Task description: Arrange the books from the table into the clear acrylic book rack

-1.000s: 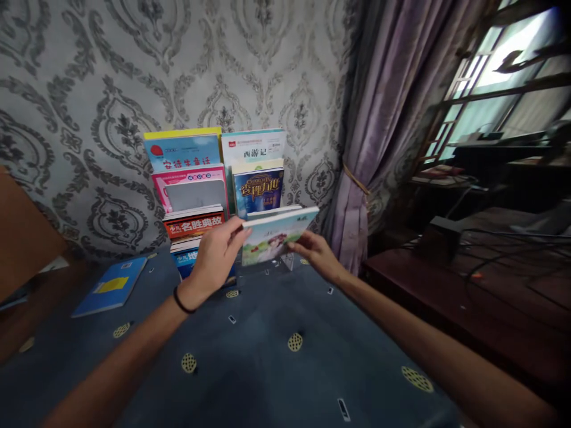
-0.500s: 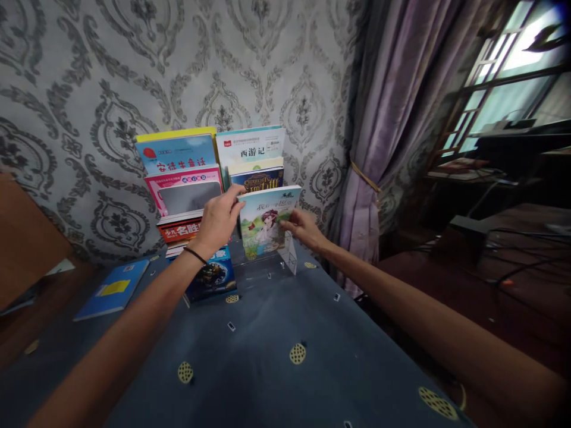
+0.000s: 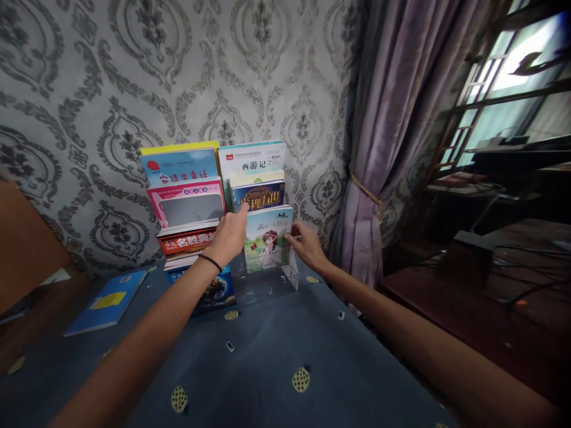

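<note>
A pale green-blue picture book [image 3: 269,241] with a drawn girl on its cover stands upright in the front right tier of a clear stepped rack [image 3: 291,274]. My right hand [image 3: 308,245] pinches its right edge between thumb and fingers. At its left edge, my left hand [image 3: 231,236] is closed on the side of the book, index fingertip upward; its other fingers are partly hidden. Behind rises a dark blue book [image 3: 259,195] with gold lettering, and farther back a white book [image 3: 252,160].
Left of my left hand are a light blue book [image 3: 181,165], a pink book [image 3: 178,189], a red book [image 3: 185,241] and a dark book [image 3: 220,291]. A blue book [image 3: 104,303] lies flat on the tablecloth [image 3: 263,351]. A purple curtain [image 3: 368,220] hangs at right.
The picture book has gone down and back into the rack's front tier, showing more of the dark blue book. My left hand has moved from its top corner to its left side.
</note>
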Demonstrator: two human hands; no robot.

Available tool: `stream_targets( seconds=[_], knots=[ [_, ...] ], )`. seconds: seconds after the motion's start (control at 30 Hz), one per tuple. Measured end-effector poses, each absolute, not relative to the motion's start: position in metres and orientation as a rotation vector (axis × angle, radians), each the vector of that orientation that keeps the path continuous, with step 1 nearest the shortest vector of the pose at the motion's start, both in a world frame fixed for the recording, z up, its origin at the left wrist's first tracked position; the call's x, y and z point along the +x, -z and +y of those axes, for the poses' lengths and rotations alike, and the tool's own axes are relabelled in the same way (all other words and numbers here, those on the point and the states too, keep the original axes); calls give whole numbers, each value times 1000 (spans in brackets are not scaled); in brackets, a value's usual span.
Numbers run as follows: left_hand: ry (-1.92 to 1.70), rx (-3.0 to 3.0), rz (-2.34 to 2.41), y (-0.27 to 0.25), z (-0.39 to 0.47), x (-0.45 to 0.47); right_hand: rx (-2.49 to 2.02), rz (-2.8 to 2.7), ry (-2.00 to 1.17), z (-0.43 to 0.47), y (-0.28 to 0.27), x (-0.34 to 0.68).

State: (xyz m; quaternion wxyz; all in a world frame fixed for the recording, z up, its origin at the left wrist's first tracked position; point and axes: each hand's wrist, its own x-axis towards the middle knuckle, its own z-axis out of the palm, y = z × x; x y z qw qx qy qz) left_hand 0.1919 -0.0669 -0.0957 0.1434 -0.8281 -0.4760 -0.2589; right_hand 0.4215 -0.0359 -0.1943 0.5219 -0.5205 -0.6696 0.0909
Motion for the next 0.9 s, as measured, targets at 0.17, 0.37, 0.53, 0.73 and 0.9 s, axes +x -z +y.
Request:
stream_targets(
  seconds=[0.17, 0.37, 0.53, 0.73, 0.9],
  knots=[
    [527, -2332, -1455, 91, -82, 199, -1265, -1490, -116, -42, 192, 414],
    [605, -2198, -1135, 126, -149, 165, -1267, -1526, -104, -55, 193, 399],
    [613, -2231, -903, 209, -189, 45, -1223, -1559, -197, -64, 200, 380],
    [285, -1704, -2398, 250, -154, -116, -1307, -1547, -261, -71, 208, 370],
    [267, -1379, -2906, 242, -104, -173, -1349, -1543, -260, -87, 202, 367]
  ],
)
